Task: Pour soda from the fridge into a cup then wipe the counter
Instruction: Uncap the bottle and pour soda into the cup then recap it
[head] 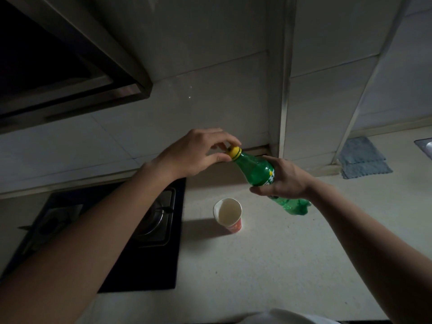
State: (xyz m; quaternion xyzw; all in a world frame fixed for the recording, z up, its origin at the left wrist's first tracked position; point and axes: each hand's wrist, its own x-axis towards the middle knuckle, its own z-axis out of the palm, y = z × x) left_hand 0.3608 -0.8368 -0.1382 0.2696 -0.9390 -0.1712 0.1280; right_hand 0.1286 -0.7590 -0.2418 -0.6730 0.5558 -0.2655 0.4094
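Counter (280, 253) | cup (228, 213) beside hob (149, 265) edge | left hand (196, 153) pinches cap (234, 152) | right hand (287, 181) grips bottle (256, 169)

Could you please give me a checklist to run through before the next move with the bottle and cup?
1. Right hand grips the green bottle round its middle: ok.
2. Left hand pinches the yellow cap: ok.
3. Cap removed for pouring: not ok, it is on the neck.
4. Cup upright on the counter, below the tilted bottle: ok.
5. Whether the cup already holds soda: cannot tell.
6. Cloth lying ready on the counter by the wall: ok.
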